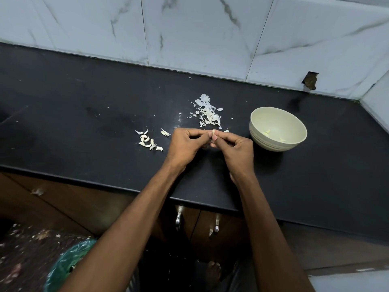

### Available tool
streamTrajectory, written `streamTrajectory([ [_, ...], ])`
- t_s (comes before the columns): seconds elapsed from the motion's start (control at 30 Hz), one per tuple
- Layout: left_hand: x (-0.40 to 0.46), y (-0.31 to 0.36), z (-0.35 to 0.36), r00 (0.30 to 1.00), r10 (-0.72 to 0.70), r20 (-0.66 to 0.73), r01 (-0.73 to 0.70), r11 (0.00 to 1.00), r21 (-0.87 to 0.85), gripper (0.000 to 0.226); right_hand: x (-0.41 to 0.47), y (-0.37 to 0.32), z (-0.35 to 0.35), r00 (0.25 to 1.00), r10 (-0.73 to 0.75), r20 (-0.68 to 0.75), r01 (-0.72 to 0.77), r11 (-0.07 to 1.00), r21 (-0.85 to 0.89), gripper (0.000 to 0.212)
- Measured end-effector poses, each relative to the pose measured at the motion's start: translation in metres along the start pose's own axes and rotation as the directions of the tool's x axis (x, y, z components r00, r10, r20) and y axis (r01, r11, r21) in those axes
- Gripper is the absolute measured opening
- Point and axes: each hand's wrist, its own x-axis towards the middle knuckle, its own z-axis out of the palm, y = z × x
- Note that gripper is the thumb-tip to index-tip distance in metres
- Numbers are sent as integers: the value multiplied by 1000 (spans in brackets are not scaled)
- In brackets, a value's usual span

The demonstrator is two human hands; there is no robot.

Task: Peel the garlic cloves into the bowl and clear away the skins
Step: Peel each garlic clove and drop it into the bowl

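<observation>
From where I sit, both hands meet over the middle of the bench, and the grip is a two-handed pinch: the left hand and the right hand have their fingertips curled round one garlic clove, which pokes up pale between them, held just above the surface. My first worry is that clove, which is small and, I judge, slippery once the skin loosens; a hard pull could shoot it out of the pinch onto the floor or into the skins. The heap of skins lies just beyond the hands, between them and the wall, and the flakes look light enough to scatter on a sweep of a wrist or a breath, some perhaps into the bowl. A bare clove dropped there would be hard to pick out among them. The unpeeled cloves lie in a loose cluster to the left of the left hand, with a stray one nearer to it, so a good deal remains. The bowl stands upright near the right hand and holds only a few peeled pieces at its bottom. A bin with a green liner sits on the floor at lower left; I cannot tell what is in it.
</observation>
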Motion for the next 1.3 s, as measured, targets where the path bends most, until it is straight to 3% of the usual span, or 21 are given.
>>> streamTrajectory([
  [0.33, 2, -5, 0, 1000, 29, -5, -29, 997, 67, 14, -2, -1, -2, 997, -63, 50, 67, 995, -77, 23],
  [0.93, 2, -3, -2, 998, 22, -61, -16, 995, 103, 11, -2, -2, 1, 997, -1, 75, 6, 997, -77, 19],
  [1.3, -1, 0, 2, 998, 36, -52, -33, 997, 68, 12, -1, -5, 5, 999, 30, -40, -31, 999, -36, 13],
])
